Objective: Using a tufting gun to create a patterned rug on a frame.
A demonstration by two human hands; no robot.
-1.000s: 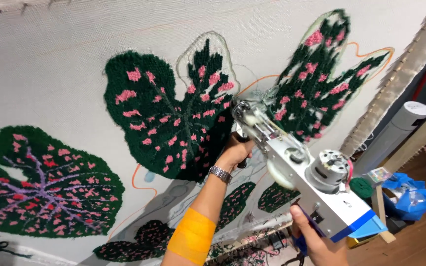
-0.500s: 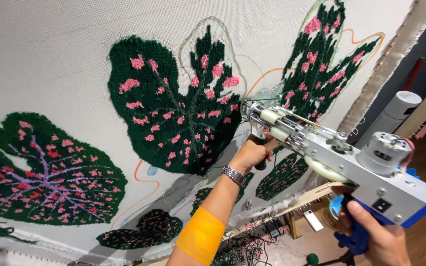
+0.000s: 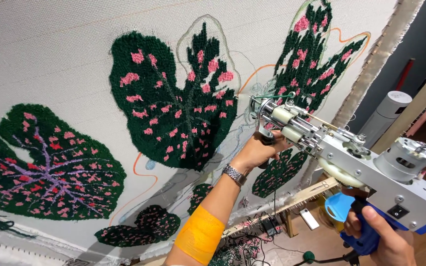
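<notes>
A silver and blue tufting gun points its needle end at a stretched white cloth with tufted dark green leaves dotted pink. My right hand is closed around the gun's blue rear grip at the lower right. My left hand reaches up and grips the black front handle under the gun's nose, close to the cloth. A watch sits on that wrist and an orange band wraps the forearm. The needle tip sits beside the central leaf, near an orange drawn outline.
A leaf with purple veins fills the left of the cloth; another leaf is at the upper right. A wooden frame bar runs below the cloth. A white cylinder stands at the right. Cables lie on the floor.
The view has drifted so the gun and both hands sit further right and lower. The gun's nose stays at the cloth beside the central leaf, both hands still gripping.
</notes>
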